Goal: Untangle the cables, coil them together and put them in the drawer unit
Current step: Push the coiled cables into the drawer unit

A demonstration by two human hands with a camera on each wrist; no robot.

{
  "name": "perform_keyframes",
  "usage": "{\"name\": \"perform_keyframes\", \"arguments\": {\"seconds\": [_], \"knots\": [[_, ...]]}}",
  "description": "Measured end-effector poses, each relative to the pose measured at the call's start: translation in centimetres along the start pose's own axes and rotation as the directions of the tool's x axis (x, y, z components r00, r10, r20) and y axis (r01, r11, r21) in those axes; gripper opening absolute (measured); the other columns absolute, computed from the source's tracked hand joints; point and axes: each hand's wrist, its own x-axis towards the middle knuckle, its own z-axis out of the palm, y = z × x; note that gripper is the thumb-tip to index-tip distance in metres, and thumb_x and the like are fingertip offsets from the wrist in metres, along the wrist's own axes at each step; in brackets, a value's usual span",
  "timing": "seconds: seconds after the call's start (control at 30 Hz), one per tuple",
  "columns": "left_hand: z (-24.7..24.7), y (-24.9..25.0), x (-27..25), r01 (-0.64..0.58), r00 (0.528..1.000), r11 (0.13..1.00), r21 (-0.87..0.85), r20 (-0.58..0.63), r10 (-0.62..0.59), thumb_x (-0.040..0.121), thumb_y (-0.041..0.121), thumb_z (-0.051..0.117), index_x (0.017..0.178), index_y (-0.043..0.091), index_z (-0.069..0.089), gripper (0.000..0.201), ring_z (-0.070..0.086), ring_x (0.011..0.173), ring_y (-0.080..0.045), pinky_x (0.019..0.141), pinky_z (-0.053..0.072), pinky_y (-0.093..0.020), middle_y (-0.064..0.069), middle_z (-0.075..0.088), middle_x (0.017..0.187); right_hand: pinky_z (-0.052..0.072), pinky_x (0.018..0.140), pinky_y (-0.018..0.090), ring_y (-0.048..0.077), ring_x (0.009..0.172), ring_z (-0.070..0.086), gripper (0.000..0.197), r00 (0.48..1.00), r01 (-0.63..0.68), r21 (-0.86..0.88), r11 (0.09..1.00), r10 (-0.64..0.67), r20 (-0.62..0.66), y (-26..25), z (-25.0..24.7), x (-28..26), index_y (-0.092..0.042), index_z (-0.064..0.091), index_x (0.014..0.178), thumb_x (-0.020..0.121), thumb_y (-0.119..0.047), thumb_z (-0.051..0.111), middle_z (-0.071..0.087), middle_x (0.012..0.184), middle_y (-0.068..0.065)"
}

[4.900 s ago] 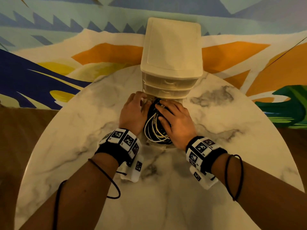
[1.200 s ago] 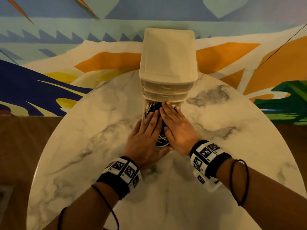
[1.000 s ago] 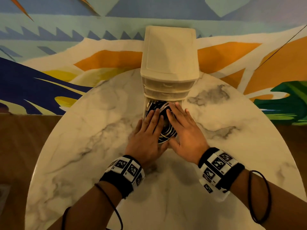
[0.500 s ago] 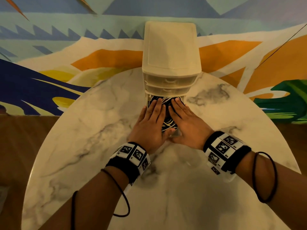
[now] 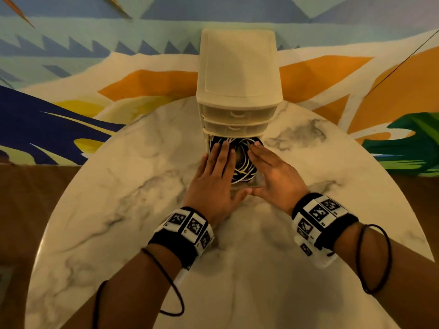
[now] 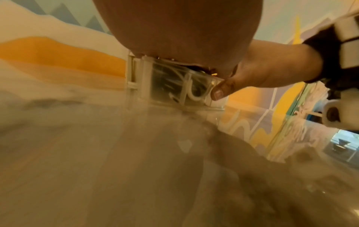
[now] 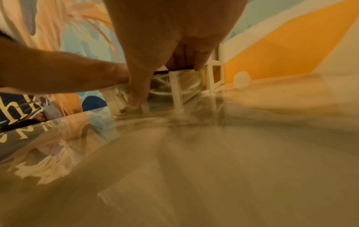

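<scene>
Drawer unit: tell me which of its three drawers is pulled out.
The bottom drawer of the drawer unit is pulled out, with the coiled cables inside and both hands flat on it. The two drawers above sit flush and closed.

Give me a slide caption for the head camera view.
Both hands press coiled cables into the drawer unit's open bottom drawer.

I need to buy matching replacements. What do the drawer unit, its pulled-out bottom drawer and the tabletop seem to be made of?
Drawer unit: looks like cream, matte moulded plastic, going by its rounded edges and moulded handle recesses.
Bottom drawer: clear, glossy plastic, since the coiled cables show through its wall.
Tabletop: white with grey veining and a reflective polish. It could be marble or a marble-look laminate; the pictures cannot settle which.
</scene>
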Motion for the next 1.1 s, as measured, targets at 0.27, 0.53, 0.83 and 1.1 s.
{"name": "perform_keyframes", "arguments": {"seconds": [0.27,0.53,0.83,1.1], "knots": [[-0.6,-0.9,0.5,0.019,0.997,0.996,-0.083,-0.067,-0.025,0.095,0.05,0.02,0.147,0.012,0.026,0.065,0.013,0.145,-0.024,0.117,0.018,-0.042,-0.007,0.013,0.158,0.039,0.106,0.043,0.034,0.13,0.043,0.091,0.992,-0.043,0.023,0.999,0.045,-0.116,0.1,-0.1,0.1,-0.004,0.051,0.133,0.061,-0.049,0.082,0.048,0.139,0.017],[-0.4,-0.9,0.6,0.061,0.997,0.998,-0.036,-0.043,-0.062,0.093,0.051,0.011,0.15,0.019,0.017,0.065,0.007,0.146,-0.021,0.117,0.016,-0.045,-0.001,0.001,0.16,0.032,0.112,0.043,0.028,0.131,0.046,0.063,0.994,0.039,-0.041,0.998,-0.043,-0.099,0.5,1.2,-1.1,0.002,0.058,0.124,0.088,-0.049,0.05,0.053,0.137,0.017],[-0.1,0.0,1.1,0.12,0.989,0.983,-0.141,-0.064,-0.13,0.092,0.044,0.014,0.148,0.01,0.025,0.066,0.013,0.145,-0.027,0.116,0.021,-0.043,-0.009,0.01,0.159,0.034,0.099,0.045,0.035,0.118,0.058,0.056,0.979,0.17,-0.106,0.98,-0.18,-0.094,0.6,0.4,0.1,0.008,0.061,0.116,0.081,-0.035,0.07,0.06,0.124,0.023],[-0.5,0.7,0.8,0.26,0.894,0.95,-0.175,-0.327,-0.305,0.079,0.039,0.063,0.093,0.007,0.065,0.035,0.054,0.095,-0.033,0.079,0.045,-0.042,-0.011,0.058,0.103,0.047,0.095,0.044,0.029,0.118,0.058,0.05,0.985,0.13,-0.18,0.975,-0.147,-0.086,0.5,0.3,0.1,0.0,0.064,0.115,0.083,-0.039,0.066,0.062,0.125,0.014]]}}
